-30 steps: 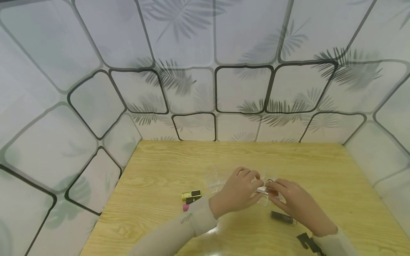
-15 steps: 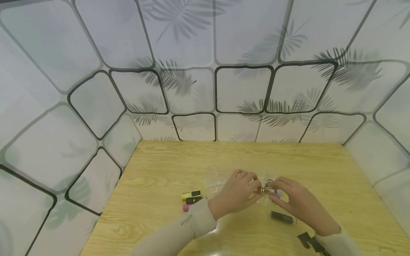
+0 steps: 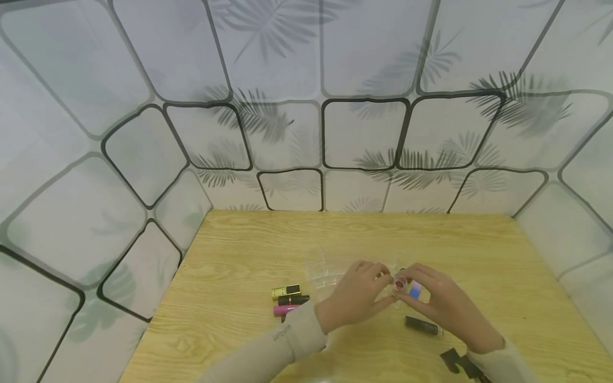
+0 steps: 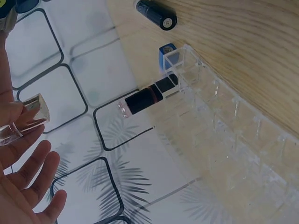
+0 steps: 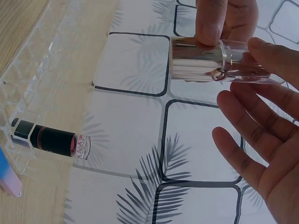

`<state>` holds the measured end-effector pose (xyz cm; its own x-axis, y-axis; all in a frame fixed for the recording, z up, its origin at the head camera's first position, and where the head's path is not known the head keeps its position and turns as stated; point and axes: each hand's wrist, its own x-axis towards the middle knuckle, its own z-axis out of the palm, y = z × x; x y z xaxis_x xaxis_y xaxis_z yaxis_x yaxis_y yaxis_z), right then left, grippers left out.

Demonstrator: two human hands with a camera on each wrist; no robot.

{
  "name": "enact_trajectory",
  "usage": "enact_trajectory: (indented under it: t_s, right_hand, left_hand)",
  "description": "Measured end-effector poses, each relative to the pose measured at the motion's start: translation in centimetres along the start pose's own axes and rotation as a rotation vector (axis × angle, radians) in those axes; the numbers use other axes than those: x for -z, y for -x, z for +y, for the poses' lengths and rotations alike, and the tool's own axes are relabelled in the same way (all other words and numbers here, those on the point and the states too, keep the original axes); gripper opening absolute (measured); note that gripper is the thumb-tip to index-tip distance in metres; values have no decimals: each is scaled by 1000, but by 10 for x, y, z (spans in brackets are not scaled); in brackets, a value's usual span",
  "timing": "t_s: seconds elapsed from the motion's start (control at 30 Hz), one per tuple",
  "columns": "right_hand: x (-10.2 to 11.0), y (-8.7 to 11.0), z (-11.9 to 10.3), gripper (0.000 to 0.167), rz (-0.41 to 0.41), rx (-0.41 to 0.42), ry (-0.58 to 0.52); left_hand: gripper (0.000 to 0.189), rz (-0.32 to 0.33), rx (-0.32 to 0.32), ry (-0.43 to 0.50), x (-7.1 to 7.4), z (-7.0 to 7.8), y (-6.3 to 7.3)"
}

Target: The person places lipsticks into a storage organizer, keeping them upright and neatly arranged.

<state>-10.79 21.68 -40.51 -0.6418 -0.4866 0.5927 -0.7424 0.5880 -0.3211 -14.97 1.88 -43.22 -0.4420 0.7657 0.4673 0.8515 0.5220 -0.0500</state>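
Observation:
Between my two hands is a clear-cased lipstick tube (image 5: 201, 63) with a rose-metallic inside. Its clear round end with a dark red centre faces up in the head view. My left hand (image 3: 356, 290) pinches it from the left, and my right hand (image 3: 433, 290) pinches it from the right with thumb and fingertips. The right hand's other fingers are spread in the right wrist view. Below the hands stands a clear divided organizer (image 4: 233, 135). A black lipstick with a clear faceted end (image 4: 145, 99) stands in one end compartment.
A blue-purple tube (image 3: 415, 290) lies beside the organizer's right end. Nearer lies a black tube (image 3: 421, 325). Gold (image 3: 286, 290), black (image 3: 293, 300) and pink (image 3: 286, 309) tubes lie left of my left forearm. A black strap-like item (image 3: 460, 361) is by the right sleeve.
The lipstick tube lay sideways between the fingers and now shows its end to the head view. Both hands stay nearly in place; the blue-purple tube and the pink tube show more.

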Motion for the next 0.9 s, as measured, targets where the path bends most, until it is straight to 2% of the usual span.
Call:
enact_trajectory:
  t_s: [0.3,0.6,0.77,0.9]
  right_hand:
    - [-3,-1,-1,31,23,40,-21]
    - [-5,1,2,34,9,8,-54]
    - [-6,0,2,25,47,45,-50]
    - [-6,0,2,26,60,42,-41]
  left_hand:
    - [34,22,21,66,5,2,-1]
    - [33,20,22,61,5,1,-2]
    - [34,-13,27,65,6,0,-2]
    - [33,-70,41,7,4,-6,1]
